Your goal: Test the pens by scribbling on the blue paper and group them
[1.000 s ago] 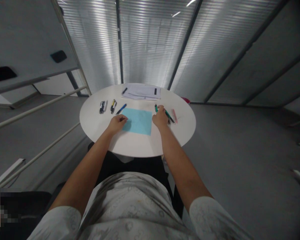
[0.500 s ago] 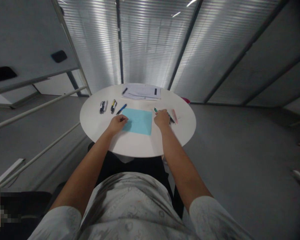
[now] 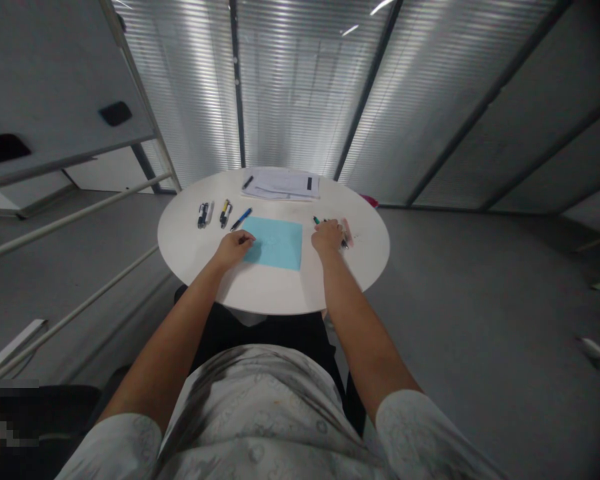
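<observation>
A light blue sheet of paper [image 3: 277, 247] lies in front of me on the round white table [image 3: 265, 293]. My left hand [image 3: 235, 248] rests at the sheet's left edge, fingers loosely curled and a little apart, holding nothing that I can see. To the right of the sheet, my right hand [image 3: 328, 237] is closed around a green pen [image 3: 317, 219], whose green end sticks out at the left. A dark tip shows past the hand's right side; the fingers hide the rest. Just beyond it lies a pinkish strip-like item [image 3: 347, 231].
Left of the sheet lie a blue pen [image 3: 241, 219], a yellow-and-black pen [image 3: 225, 212] and some black-and-white pens [image 3: 203, 215]. White papers [image 3: 281, 184] lie at the table's far side, a dark pen [image 3: 248, 182] on their left. A white-framed board [image 3: 55, 80] stands at the left.
My right hand has shifted slightly right, and the green pen has moved right with it. My left hand and the blue sheet have stayed in place. The view has shifted slightly.
</observation>
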Tool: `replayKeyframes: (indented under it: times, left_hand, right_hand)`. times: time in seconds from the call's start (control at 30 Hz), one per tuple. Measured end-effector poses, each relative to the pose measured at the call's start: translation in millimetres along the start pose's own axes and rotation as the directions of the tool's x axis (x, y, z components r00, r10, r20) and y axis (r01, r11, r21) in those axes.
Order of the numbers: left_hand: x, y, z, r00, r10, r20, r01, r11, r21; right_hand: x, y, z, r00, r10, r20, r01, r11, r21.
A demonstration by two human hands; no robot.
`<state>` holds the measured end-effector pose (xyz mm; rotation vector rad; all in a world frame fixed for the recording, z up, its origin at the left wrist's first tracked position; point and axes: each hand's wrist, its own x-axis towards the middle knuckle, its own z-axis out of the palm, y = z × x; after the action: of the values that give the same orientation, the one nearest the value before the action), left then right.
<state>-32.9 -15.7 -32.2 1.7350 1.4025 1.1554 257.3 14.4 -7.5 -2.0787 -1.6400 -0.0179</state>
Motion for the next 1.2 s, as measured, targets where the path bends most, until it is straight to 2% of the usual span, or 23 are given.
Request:
replayKeyframes:
  times: [0.13,0.23,0.3,0.37,0.43,0.5,0.57,0.67,0.77,0.9,1.07,1.2]
  left_hand:
    - [-1,1,2.1,1.0,-0.011,-0.009,0.011,1.0,-0.017]
    - [-1,8,2.2,1.0,-0.005,-0.031,0.001,0.99,-0.139]
    - [2,14,-1.4,0.995,-0.027,-0.094,0.005,0.973,-0.229]
    - [9,21,-8.7,0.987,-0.055,-0.153,0.016,0.97,-0.244]
    - [17,27,-18.8,0.978,0.014,-0.209,-0.032,0.996,-0.084]
    - [26,31,-29.1,0.965,0.149,-0.215,-0.104,0.973,0.207]
    - [30,33,-37.0,0.942,0.245,-0.23,-0.116,0.879,0.463]
    - [29,29,-41.7,0.935,0.242,-0.26,-0.011,0.75,0.661]
    - [22,17,-40.5,0.956,0.215,-0.197,-0.005,0.687,0.727]
    - [18,2,-38.2,0.984,0.072,-0.164,0.074,0.671,0.738]
    - [20,-4,-39.0,0.98,0.072,-0.185,0.093,0.659,0.747]
    - [22,-7,-40.5,0.984,0.042,-0.175,0.099,0.686,0.721]
  right_hand:
    - [-1,0,-1,1.0,0.02,-0.018,-0.02,1.0,-0.005]
    - [-2,-5,-4,0.998,0.015,-0.062,-0.011,0.998,0.062]
    - [-2,-11,-5,0.996,-0.025,-0.08,0.034,0.992,0.124]
    - [-3,-17,-3,0.993,-0.109,-0.039,0.114,0.98,0.166]
    - [-5,-23,2,0.976,-0.219,0.009,0.213,0.957,0.198]
    - [-7,-28,7,0.95,-0.307,0.048,0.288,0.929,0.232]
    - [-10,-32,10,0.937,-0.338,0.081,0.307,0.914,0.265]
    - [-12,-35,11,0.931,-0.345,0.118,0.298,0.907,0.298]
    - [-13,-35,10,0.926,-0.349,0.145,0.292,0.904,0.311]
    - [-13,-34,10,0.911,-0.37,0.181,0.307,0.902,0.302]
    - [-13,-33,12,0.9,-0.387,0.201,0.331,0.906,0.263]
    - [-12,-33,12,0.894,-0.396,0.208,0.34,0.904,0.257]
